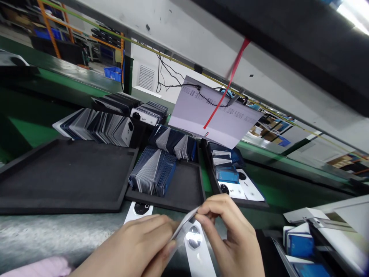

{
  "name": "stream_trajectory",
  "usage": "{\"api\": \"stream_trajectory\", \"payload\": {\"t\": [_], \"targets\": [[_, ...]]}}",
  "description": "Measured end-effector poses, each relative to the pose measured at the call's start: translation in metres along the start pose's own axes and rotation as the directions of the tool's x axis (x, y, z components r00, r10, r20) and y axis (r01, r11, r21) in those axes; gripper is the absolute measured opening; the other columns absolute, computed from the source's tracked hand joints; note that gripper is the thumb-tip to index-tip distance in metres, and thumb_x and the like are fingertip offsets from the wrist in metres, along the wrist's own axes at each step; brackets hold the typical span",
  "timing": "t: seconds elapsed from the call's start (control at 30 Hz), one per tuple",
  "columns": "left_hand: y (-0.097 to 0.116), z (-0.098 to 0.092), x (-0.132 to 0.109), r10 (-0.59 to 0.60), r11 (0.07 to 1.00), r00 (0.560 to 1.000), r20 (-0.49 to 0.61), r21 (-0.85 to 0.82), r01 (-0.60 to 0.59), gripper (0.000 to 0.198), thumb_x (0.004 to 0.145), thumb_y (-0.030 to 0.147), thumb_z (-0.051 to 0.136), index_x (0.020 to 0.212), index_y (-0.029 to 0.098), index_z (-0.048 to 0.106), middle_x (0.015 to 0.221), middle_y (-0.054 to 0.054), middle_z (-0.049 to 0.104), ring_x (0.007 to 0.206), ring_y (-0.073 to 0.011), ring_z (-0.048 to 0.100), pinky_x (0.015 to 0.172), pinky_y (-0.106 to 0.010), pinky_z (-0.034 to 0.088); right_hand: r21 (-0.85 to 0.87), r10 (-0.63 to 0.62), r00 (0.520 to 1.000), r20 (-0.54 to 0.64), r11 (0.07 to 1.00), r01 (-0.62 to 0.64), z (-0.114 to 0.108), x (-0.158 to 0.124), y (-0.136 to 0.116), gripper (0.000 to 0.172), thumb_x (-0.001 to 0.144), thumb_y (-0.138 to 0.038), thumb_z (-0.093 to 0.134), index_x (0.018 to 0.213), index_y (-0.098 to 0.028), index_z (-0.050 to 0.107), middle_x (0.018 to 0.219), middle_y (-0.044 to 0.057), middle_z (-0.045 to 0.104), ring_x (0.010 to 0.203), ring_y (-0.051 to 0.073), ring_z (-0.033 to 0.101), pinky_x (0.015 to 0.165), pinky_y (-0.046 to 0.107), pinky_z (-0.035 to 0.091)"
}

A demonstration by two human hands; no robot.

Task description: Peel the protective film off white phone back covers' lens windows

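Grey bench [43, 234], black trays [66, 177] on it, white phone back [138, 211]

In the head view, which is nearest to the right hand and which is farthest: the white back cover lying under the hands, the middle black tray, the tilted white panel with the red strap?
1. white back cover: just below the right hand.
2. middle black tray: ahead, slightly left.
3. tilted white panel: far ahead, above the trays.

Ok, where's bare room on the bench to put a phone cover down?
The big black tray on the left looks bare, bordered behind by fanned covers. The middle tray has bare floor beside its stack. The right tray is crowded.
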State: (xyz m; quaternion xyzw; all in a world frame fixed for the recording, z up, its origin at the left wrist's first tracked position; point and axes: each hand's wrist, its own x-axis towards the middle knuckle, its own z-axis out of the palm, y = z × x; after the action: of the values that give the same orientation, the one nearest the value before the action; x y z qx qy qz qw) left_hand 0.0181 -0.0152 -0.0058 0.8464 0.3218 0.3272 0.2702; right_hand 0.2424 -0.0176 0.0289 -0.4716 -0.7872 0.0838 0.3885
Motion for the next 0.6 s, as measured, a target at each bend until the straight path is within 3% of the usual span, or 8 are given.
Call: {"api": "stream_trajectory", "payload": {"t": [0.13, 0.27, 0.5, 0.6], "targets": [[0.001, 0.001, 0.002, 0.009, 1.000, 0.997, -0.078, -0.025, -0.011, 0.022, 0.103, 0.015, 0.049, 0.093, 0.026, 0.065, 0.089, 0.003, 0.078, 0.075, -0.0166, 0.079, 0.073, -0.021, 0.060, -0.041, -0.006, 1.000, 0.006, 0.999, 0.006, 0.003, -0.001, -0.002, 0.023, 0.102, -0.006, 0.058, 0.097, -0.028, 0.060, 0.090, -0.003, 0.064, 0.079, 0.011, 0.067, 0.069, 0.018, 0.056], [0.005, -0.001, 0.006, -0.030, 0.992, 0.986, -0.164, -0.123, 0.010, 0.026, 0.105, 0.025, 0.050, 0.084, 0.029, 0.065, 0.077, 0.005, 0.076, 0.062, -0.0165, 0.075, 0.063, -0.019, 0.061, -0.114, -0.066, 0.998, -0.010, 0.991, 0.064, 0.010, -0.003, -0.002, 0.020, 0.104, -0.006, 0.054, 0.102, -0.026, 0.058, 0.096, -0.001, 0.062, 0.085, 0.012, 0.066, 0.076, 0.021, 0.057], [0.011, -0.008, 0.013, -0.106, 0.926, 0.981, -0.165, -0.376, 0.037, 0.027, 0.101, 0.020, 0.054, 0.090, 0.029, 0.077, 0.078, 0.005, 0.078, 0.066, -0.0161, 0.076, 0.064, -0.018, 0.063, -0.205, -0.355, 0.921, -0.161, 0.925, 0.321, 0.020, -0.002, -0.002, 0.025, 0.093, 0.006, 0.060, 0.103, -0.017, 0.063, 0.104, 0.005, 0.065, 0.093, 0.016, 0.062, 0.081, 0.030, 0.056], [0.012, -0.008, 0.013, -0.129, 0.877, 0.981, -0.148, -0.478, 0.044, 0.029, 0.100, 0.022, 0.055, 0.087, 0.031, 0.080, 0.080, 0.004, 0.080, 0.068, -0.0171, 0.077, 0.064, -0.019, 0.064, -0.122, -0.343, 0.909, -0.236, 0.939, 0.323, 0.024, -0.001, -0.004, 0.034, 0.086, 0.009, 0.065, 0.106, -0.019, 0.064, 0.096, 0.002, 0.068, 0.088, 0.016, 0.063, 0.076, 0.030, 0.057]]}}
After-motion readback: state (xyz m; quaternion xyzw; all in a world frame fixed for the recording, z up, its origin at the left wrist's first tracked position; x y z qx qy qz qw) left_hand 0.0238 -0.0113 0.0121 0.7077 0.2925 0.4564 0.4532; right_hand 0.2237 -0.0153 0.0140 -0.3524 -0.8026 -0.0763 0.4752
